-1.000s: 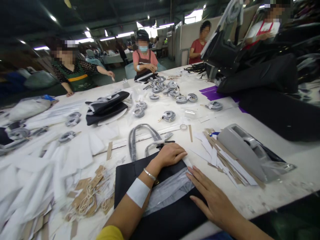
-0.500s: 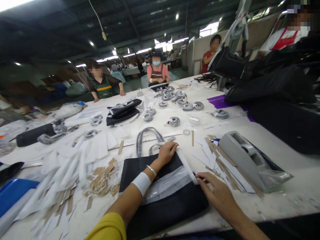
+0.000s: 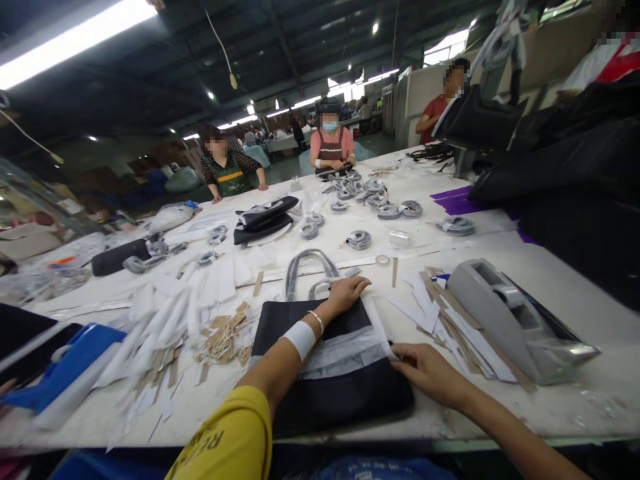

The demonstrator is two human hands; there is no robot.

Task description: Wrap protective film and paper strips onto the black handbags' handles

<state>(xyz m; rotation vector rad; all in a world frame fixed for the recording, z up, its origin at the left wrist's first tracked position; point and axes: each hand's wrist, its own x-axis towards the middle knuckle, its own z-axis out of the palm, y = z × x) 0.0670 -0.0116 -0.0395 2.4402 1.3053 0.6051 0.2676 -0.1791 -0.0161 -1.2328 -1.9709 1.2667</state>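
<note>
**Black bag (image 3: 345, 397) lies flat near the front of a cluttered bench (image 3: 550, 413)**

At the far left, a blue object (image 3: 75, 367) rests near the bench's front edge. Next comes a spread of white strips (image 3: 167, 320), with brown card tags (image 3: 225, 337) and their tangled strings just beside it. A person in a green apron (image 3: 231, 175) stands across the bench, beyond a folded black bundle (image 3: 264, 220).

The bag is in the middle, its grey wrapped handles (image 3: 291, 277) pointing away. The left hand (image 3: 350, 293) lies over its upper right part, fingers together; whether anything is gripped beneath cannot be told. Farther back, a person in a brown apron (image 3: 331, 143) is behind a heap of grey coils (image 3: 370, 193).

A pale band (image 3: 376, 320) runs along the bag's right edge. The right hand (image 3: 417, 367) pinches its lower end between thumb and fingers. To the right are loose paper and card pieces (image 3: 465, 333), touching or nearly touching a grey tape dispenser (image 3: 500, 320).
</note>
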